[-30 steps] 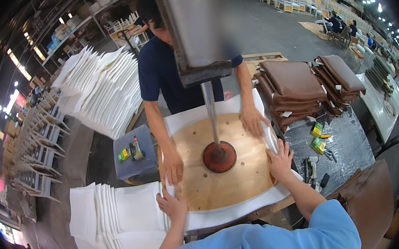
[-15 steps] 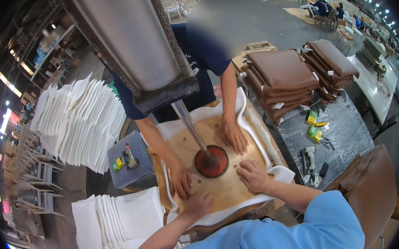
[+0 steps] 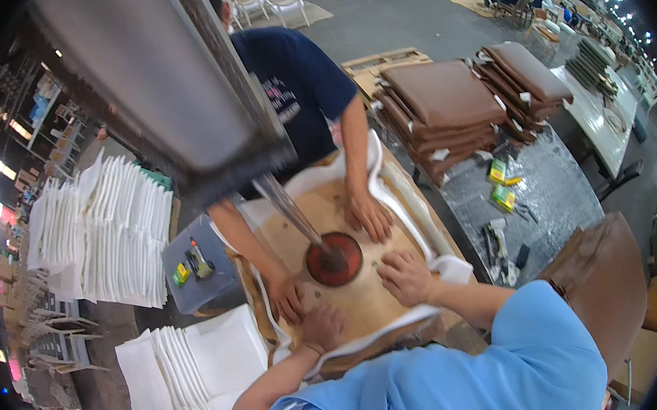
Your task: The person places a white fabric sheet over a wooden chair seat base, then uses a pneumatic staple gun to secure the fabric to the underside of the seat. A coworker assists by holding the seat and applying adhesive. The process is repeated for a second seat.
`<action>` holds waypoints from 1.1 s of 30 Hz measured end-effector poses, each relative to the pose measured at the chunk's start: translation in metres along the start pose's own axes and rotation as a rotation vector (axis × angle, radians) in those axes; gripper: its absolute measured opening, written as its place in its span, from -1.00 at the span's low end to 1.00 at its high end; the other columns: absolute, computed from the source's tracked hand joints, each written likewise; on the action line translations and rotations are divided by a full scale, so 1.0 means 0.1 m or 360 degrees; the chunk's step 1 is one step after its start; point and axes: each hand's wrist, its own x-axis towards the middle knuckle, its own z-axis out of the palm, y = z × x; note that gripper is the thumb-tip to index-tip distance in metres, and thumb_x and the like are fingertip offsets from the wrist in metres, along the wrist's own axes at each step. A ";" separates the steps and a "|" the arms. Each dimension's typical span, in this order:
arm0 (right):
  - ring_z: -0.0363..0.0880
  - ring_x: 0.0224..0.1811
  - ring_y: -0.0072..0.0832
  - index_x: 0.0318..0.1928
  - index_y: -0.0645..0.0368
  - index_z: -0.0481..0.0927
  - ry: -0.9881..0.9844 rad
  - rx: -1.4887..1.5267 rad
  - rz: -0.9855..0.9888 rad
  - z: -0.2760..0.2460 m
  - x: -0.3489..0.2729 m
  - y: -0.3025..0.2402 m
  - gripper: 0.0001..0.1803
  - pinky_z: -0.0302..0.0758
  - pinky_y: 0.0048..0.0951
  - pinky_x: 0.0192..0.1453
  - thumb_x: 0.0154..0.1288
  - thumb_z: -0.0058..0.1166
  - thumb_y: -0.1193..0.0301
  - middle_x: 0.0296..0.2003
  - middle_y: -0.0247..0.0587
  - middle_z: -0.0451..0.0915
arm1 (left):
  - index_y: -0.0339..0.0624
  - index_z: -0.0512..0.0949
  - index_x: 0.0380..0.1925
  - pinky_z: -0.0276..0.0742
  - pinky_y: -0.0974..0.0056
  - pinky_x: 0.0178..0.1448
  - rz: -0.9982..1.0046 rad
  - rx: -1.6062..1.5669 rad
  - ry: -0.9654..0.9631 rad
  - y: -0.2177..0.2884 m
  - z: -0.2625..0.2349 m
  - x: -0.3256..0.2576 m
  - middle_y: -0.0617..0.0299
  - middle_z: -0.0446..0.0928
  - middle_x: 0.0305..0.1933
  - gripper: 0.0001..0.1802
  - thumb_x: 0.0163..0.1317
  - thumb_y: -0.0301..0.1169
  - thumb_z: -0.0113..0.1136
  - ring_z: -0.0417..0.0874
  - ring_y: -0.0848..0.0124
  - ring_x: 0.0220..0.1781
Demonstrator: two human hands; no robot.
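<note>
A wooden seat board (image 3: 365, 298) lies over white foam (image 3: 454, 270) whose edges stick out around it. On its middle presses the round red and black foot (image 3: 334, 259) of a metal press cylinder (image 3: 168, 70). My left hand (image 3: 324, 327) rests on the board's near left part, its fingers laid out and slightly blurred. To the right of the foot, my right hand (image 3: 405, 278) lies on the board with bent fingers and nothing visible in it. Across from me, a co-worker's two hands (image 3: 369, 215) also press on the board, one close to my left hand.
Brown upholstered cushions (image 3: 444, 97) are stacked at the right, beside a table (image 3: 569, 184) with staple boxes and a staple gun (image 3: 498, 249). White foam sheets (image 3: 228, 346) lie at the near left; a taller pile (image 3: 96, 233) stands beyond. A blue-grey stand (image 3: 214, 281) holds another tool.
The whole view has shifted, so the press and tables appear further left and higher. My hands and the co-worker's stay on the board in nearly the same places.
</note>
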 end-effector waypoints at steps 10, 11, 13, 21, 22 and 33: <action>0.80 -0.17 -0.39 0.12 0.21 0.77 0.0400 0.1018 0.1133 -0.82 -0.72 -0.52 -0.69 0.68 -0.37 -0.06 0.68 0.23 0.22 -0.16 -0.17 0.79 | -0.23 0.77 -0.15 0.52 0.26 -0.28 -0.1259 -0.1431 -0.0161 0.87 -0.82 -0.52 0.27 0.58 -0.39 -0.59 0.64 -0.08 0.26 0.61 0.48 -0.37; 0.80 -0.22 -0.43 0.09 0.20 0.78 0.0142 0.1153 0.1354 -0.97 -0.92 -0.62 -0.69 0.68 -0.40 -0.10 0.69 0.23 0.20 -0.21 -0.23 0.78 | -0.23 0.79 -0.14 0.47 0.33 -0.34 -0.1377 -0.1658 -0.0460 0.99 -0.95 -0.74 0.33 0.55 -0.42 -0.55 0.69 -0.05 0.22 0.54 0.58 -0.44; 0.79 -0.31 -0.47 0.06 0.18 0.77 -0.0213 0.1491 0.1845 -0.98 -1.23 -0.86 -0.68 0.69 -0.42 -0.18 0.71 0.19 0.17 -0.27 -0.28 0.78 | -0.21 0.77 0.03 0.44 0.34 -0.39 -0.1536 -0.1929 -0.0773 1.12 -0.90 -0.99 0.33 0.59 -0.39 -0.54 0.72 -0.01 0.18 0.51 0.58 -0.49; 0.81 -0.41 -0.38 0.17 0.21 0.58 -0.0027 0.2181 0.2761 -0.21 -1.03 -1.06 -0.58 0.76 -0.27 -0.35 0.68 0.09 0.08 -0.32 -0.19 0.79 | -0.10 0.47 0.54 0.60 0.29 -0.39 -0.2082 -0.3629 -0.0677 1.17 -0.13 -0.93 0.12 0.79 -0.12 -0.28 0.73 0.21 0.01 0.67 0.36 -0.48; 0.80 -0.43 -0.35 0.11 0.21 0.63 -0.0091 0.2116 0.2875 -0.21 -0.99 -1.02 -0.51 0.75 -0.26 -0.35 0.69 0.06 -0.01 -0.34 -0.20 0.78 | -0.11 0.49 0.52 0.64 0.27 -0.38 -0.2210 -0.3630 -0.0546 1.20 -0.10 -0.92 0.08 0.79 -0.10 -0.29 0.73 0.22 -0.02 0.70 0.33 -0.48; 0.65 -0.58 -0.39 -0.16 0.24 0.69 -0.0598 0.1736 0.2705 -0.32 -0.63 -0.53 -0.40 0.63 -0.29 -0.47 0.80 -0.04 -0.07 -0.57 -0.30 0.64 | -0.24 0.58 0.34 0.82 0.00 -0.04 -0.2575 -0.3300 -0.0182 1.07 0.00 -0.68 -0.01 0.80 0.02 -0.36 0.81 0.09 -0.19 0.83 0.16 -0.22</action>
